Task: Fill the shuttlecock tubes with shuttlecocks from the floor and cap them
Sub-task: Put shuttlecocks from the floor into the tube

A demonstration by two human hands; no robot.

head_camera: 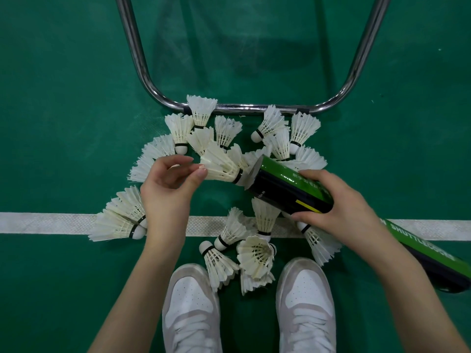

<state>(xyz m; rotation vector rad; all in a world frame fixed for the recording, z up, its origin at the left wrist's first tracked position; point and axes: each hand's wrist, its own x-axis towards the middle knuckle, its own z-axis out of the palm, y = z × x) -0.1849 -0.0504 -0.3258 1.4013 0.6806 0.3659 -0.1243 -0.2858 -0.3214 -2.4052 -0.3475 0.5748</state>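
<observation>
My right hand [339, 207] is wrapped around a green and black shuttlecock tube [288, 186], fingers over the top and thumb underneath, holding it tilted with its open mouth toward my left. At that mouth sits a shuttlecock [221, 166], cork end just inside the rim and feathers sticking out toward my left hand [169, 189]. That hand has its thumb and forefinger drawn together at the tips of the feather skirt; whether they pinch the feathers or only touch them I cannot tell, and the other fingers are loosely curled. Loose shuttlecocks [257, 256] lie scattered on the green floor [63, 123] all around: a cluster beyond the tube against the chrome frame [237, 107], a few by my left wrist across the white court line [38, 222], and several between my white shoes [191, 309]. A second tube [433, 258], same green and black with white lettering, lies on the floor under my right forearm, reaching away to the right edge of the view.
</observation>
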